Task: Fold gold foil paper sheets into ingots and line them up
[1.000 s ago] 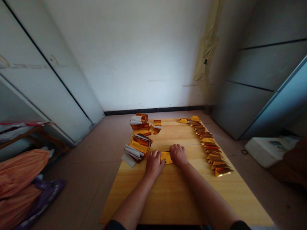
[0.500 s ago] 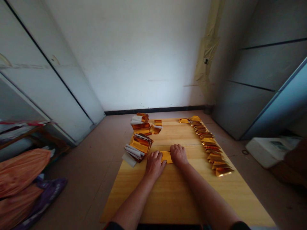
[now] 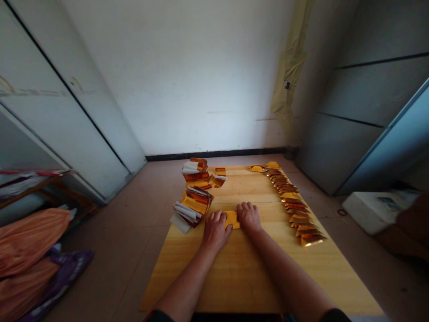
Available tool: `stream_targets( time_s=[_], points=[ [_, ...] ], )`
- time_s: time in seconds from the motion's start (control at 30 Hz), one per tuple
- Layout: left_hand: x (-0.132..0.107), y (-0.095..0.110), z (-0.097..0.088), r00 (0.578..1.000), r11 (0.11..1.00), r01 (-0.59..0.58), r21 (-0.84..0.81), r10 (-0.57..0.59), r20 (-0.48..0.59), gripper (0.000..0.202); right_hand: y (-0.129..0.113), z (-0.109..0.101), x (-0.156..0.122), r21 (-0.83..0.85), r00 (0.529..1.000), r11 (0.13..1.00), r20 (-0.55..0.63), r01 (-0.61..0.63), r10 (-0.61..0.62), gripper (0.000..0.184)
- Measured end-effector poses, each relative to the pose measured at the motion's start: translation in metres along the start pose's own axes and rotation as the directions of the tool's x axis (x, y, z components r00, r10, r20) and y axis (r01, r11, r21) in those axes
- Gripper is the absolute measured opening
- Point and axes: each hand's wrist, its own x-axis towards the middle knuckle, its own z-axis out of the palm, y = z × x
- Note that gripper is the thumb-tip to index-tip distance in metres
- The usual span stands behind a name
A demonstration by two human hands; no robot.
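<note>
A small sheet of gold foil paper lies on the wooden table, between my two hands. My left hand holds its left edge, thumb along the near side and fingers bent over the far part. On the other edge, my right hand presses down with its fingers curled together. My palms hide both ends of the sheet. To the left sits a loose stack of gold paper with white backing showing. Down the right side runs a row of folded gold paper pieces.
More gold sheets lie at the table's far left, with a smaller bundle behind them. The wooden table stands before a white wall. Grey cabinets rise at right. Orange cloth and a white box flank the table.
Both hands stay on the gold foil paper. My right hand has shifted very slightly to the left; the rest looks the same.
</note>
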Motion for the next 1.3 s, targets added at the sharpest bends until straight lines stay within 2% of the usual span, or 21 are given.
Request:
stream_targets(
  time_s=[0.33,0.7,0.87,0.97,1.07,1.3],
  points=[
    [0.003,-0.001,-0.002,1.0,0.999,-0.001,0.038,0.0,0.024,0.037,0.001,0.002,-0.002,0.055,1.0,0.998,-0.008,-0.004,0.005,0.012],
    [0.005,0.001,-0.003,1.0,0.994,-0.008,0.109,0.006,0.014,0.036,-0.002,0.001,-0.002,0.063,1.0,0.998,-0.024,-0.019,0.02,0.02],
    [0.005,0.003,-0.004,1.0,0.995,0.01,0.1,-0.013,0.02,0.037,0.009,-0.004,-0.002,0.153,0.996,0.984,0.013,-0.095,0.094,0.02],
    [0.005,0.004,-0.004,1.0,0.996,0.016,0.091,-0.018,0.023,0.039,0.017,-0.003,-0.009,0.274,0.991,0.954,-0.016,-0.123,0.132,0.037],
    [0.004,0.004,-0.005,0.999,0.996,0.021,0.084,-0.023,0.025,0.04,0.015,0.0,-0.021,0.314,0.991,0.943,-0.049,-0.105,0.127,0.056],
    [0.004,0.003,-0.005,1.0,0.997,0.016,0.082,-0.018,0.023,0.04,-0.004,0.004,-0.032,0.311,0.982,0.935,-0.031,-0.17,0.189,0.071]
  ],
)
